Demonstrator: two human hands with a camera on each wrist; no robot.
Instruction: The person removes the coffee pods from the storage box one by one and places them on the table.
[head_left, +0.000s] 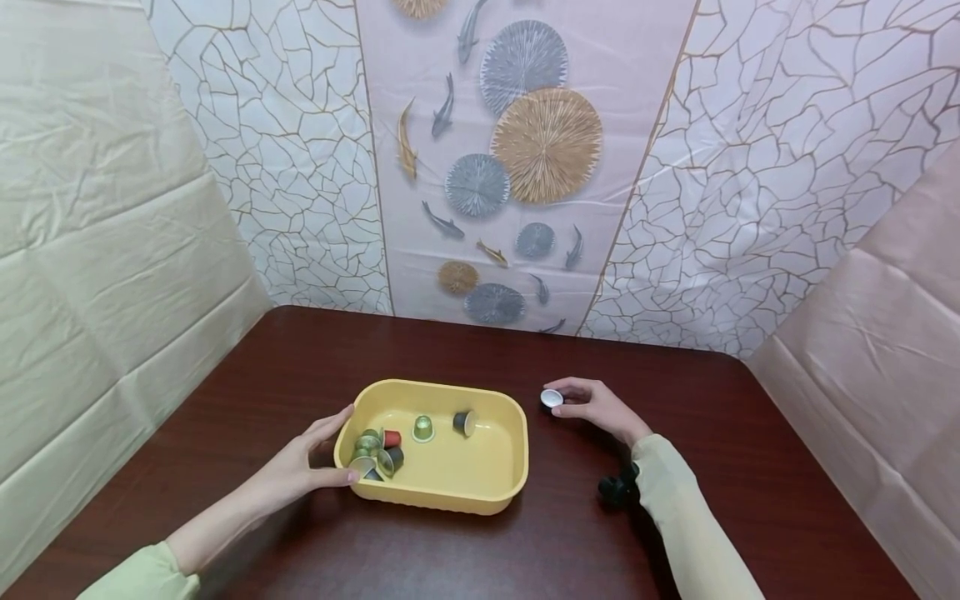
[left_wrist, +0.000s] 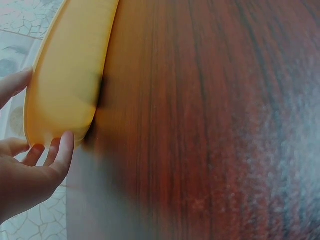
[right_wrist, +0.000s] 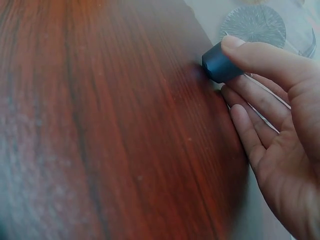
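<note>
No readable text, labels, brands, numbers or signs in head, left wrist or right wrist view.

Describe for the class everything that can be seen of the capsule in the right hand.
The capsule is small and cup-shaped, with a smooth, dark bluish side that narrows towards its base and looks like metal or plastic. Its wide, round end is pale and rimmed, facing mostly up, with the narrow end towards the table. The right hand pinches it, to the right of the yellow tray and outside it. Whether the base touches the table cannot be told.
</note>
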